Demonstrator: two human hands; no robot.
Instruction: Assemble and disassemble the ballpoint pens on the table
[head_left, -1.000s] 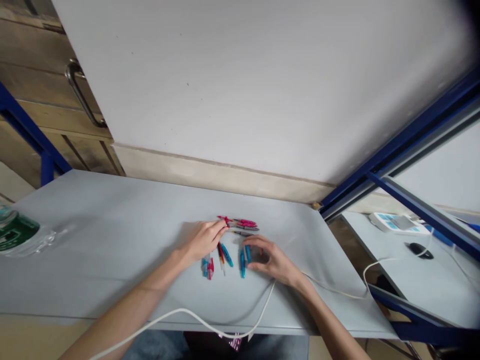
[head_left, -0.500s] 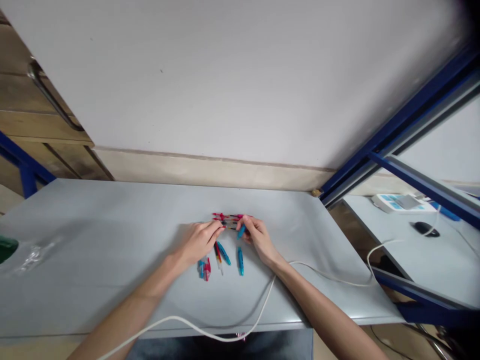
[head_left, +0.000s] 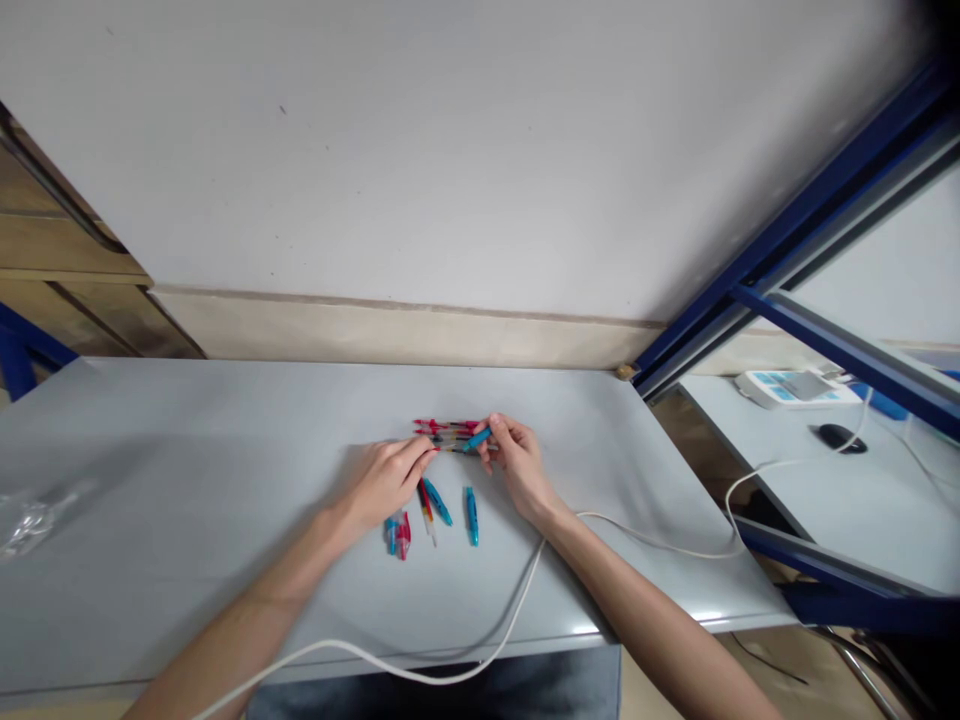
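Observation:
My right hand (head_left: 520,468) grips a blue pen barrel (head_left: 478,438) between thumb and fingers, its free end tilted down to the left. My left hand (head_left: 391,474) is closed in a pinch at the red end of a thin pen refill (head_left: 454,450), which points toward my right hand. Just beyond both hands lie several red and clear pen parts (head_left: 426,424) in rows, partly covered by my fingers. Nearer to me are two blue pen barrels, one slanted (head_left: 438,502) and one nearly straight (head_left: 472,516). Beside them lie loose refills (head_left: 427,515) and red and blue pen caps (head_left: 403,537).
A white cable (head_left: 420,678) loops over the table's front edge and runs right, under my right forearm. Crumpled clear plastic (head_left: 30,522) lies at the far left of the grey table (head_left: 225,420). Beyond a blue frame (head_left: 810,330), a side table holds a mouse (head_left: 840,438) and a white device (head_left: 795,388).
In my right hand the blue barrel has turned from steep to nearly level, its end now pointing left toward the refill. My left hand keeps its pinch. The view has shifted slightly.

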